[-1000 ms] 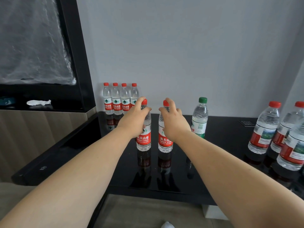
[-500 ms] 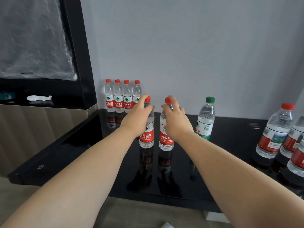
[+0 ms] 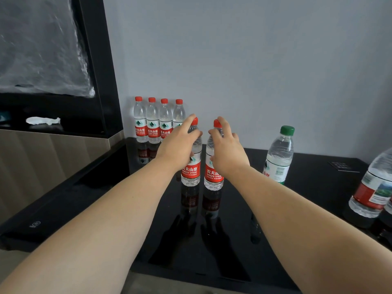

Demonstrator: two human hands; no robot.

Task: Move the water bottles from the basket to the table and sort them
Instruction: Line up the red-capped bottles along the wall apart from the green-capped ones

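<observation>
on the black table [image 3: 301, 211], the left hand [image 3: 180, 143] curls round the upper part of a red-capped bottle [image 3: 191, 174], the right hand [image 3: 228, 154] round a second red-capped bottle [image 3: 212, 177] just beside it; both stand upright. behind, a row of four bottles [image 3: 152, 124] lines the wall.

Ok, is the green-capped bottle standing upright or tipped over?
Upright: the green-capped bottle stands on its base on the black table, cap at the top, nothing touching it.
</observation>
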